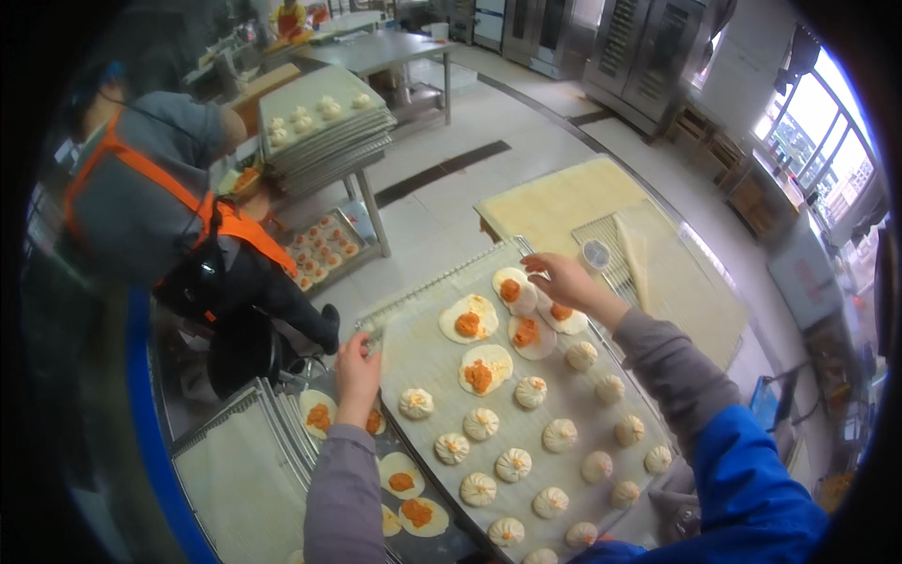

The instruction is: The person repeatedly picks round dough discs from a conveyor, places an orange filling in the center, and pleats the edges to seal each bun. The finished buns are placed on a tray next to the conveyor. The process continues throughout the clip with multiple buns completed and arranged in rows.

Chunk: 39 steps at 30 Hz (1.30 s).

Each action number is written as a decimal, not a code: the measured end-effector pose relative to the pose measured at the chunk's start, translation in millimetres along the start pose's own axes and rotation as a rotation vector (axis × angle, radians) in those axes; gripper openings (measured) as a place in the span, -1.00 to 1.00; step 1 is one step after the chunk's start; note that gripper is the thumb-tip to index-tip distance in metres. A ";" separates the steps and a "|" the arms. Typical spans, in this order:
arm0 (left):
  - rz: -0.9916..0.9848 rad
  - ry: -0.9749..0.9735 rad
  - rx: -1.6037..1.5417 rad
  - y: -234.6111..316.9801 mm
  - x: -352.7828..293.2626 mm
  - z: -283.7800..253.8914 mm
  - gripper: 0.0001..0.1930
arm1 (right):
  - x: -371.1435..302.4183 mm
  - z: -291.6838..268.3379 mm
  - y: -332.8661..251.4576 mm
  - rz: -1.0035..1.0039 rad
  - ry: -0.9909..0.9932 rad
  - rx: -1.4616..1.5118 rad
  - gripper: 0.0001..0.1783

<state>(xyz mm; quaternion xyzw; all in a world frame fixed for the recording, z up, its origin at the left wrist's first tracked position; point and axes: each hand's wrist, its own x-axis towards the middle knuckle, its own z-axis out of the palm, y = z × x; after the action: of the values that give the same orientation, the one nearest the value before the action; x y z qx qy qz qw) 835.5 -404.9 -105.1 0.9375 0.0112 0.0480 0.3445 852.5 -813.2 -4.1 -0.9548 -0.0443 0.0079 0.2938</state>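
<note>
A lined tray (427, 376) lies in front of me, with several pleated buns (513, 464) on its near part. Toward its far end are several flat dough rounds topped with orange filling (477, 368). At the tray's far left corner my left hand (358, 376) is closed, its fingers bent at the edge. My right hand (561, 282) is at the far right corner, fingers curled in a pinch at the rim. Just beneath it sits another filled dough round (510, 289). The undersides of both grips are hidden.
Left of the tray, more filled rounds (423, 515) lie on a dark surface beside stacked wire racks (235, 470). A co-worker with orange straps (178, 188) stands far left, by a stack of trays (324, 132). Beyond my right hand are a pale board (554, 197) and a round container (595, 254).
</note>
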 end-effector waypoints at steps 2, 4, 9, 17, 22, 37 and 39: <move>0.117 -0.055 0.072 3.9 1.7 0.0 -0.59 | -9.2 -9.3 15.2 -0.022 -0.020 -0.030 -0.61; 0.165 -0.057 0.148 10.8 2.6 -1.8 -0.66 | -17.2 -13.7 21.2 -0.029 -0.012 0.005 -0.62; 0.063 -0.218 0.050 25.4 11.5 -10.1 -0.75 | -37.2 -7.4 13.7 -0.228 -0.012 -0.009 -0.65; 0.119 -0.259 0.001 23.7 17.0 -13.3 -0.74 | -40.5 42.6 -19.9 -0.618 -0.189 -0.234 -0.80; 0.254 -0.256 0.064 18.3 22.0 -13.3 -0.86 | -38.8 73.4 -39.7 -0.589 -0.251 -0.547 -0.90; 0.024 -0.039 0.143 -4.5 30.6 -19.1 -0.88 | -57.6 72.0 -66.7 -0.477 -0.244 -0.365 -0.72; -0.026 0.112 -0.010 0.6 24.5 -20.5 -0.83 | -76.9 65.4 -73.5 -0.691 -0.284 -0.052 -0.78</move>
<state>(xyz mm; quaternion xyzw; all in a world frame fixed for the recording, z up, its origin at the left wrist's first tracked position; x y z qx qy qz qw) 857.8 -390.9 -87.1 0.9313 0.0426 0.0959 0.3488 767.3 -722.9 -17.7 -0.8801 -0.4046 0.0393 0.2455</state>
